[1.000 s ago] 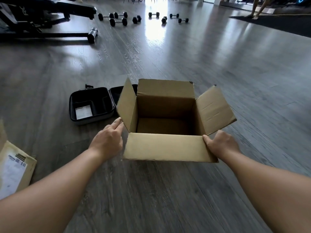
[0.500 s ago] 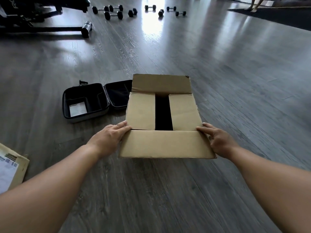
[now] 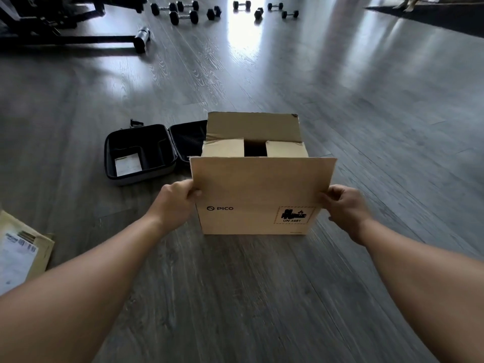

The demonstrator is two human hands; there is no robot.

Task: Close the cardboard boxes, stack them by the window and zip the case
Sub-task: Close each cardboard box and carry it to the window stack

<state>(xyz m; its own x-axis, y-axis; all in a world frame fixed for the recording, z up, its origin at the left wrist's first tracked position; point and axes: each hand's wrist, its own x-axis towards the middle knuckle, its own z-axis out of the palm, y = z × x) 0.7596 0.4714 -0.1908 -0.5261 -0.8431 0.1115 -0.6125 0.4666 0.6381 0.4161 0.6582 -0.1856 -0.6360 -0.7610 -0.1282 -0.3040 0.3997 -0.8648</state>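
A brown cardboard box (image 3: 258, 205) printed with PICO and a UN 3481 label stands on the grey wood floor before me. Its two side flaps lie folded in with a dark gap between them; the far flap stands up. The near flap is raised upright. My left hand (image 3: 178, 199) pinches that flap's left edge and my right hand (image 3: 343, 205) pinches its right edge. Behind the box to the left lies a black case (image 3: 138, 150), unzipped and open flat, with a white slip inside.
A second cardboard box (image 3: 21, 255) with a shipping label sits at the left edge. Several dumbbells (image 3: 183, 13) and a black bench frame (image 3: 73, 35) lie at the far left. A dark mat (image 3: 429, 14) is at the far right.
The side flaps went from standing open to folded in. My hands then moved to the near flap's edges and lifted it from hanging outward to upright.
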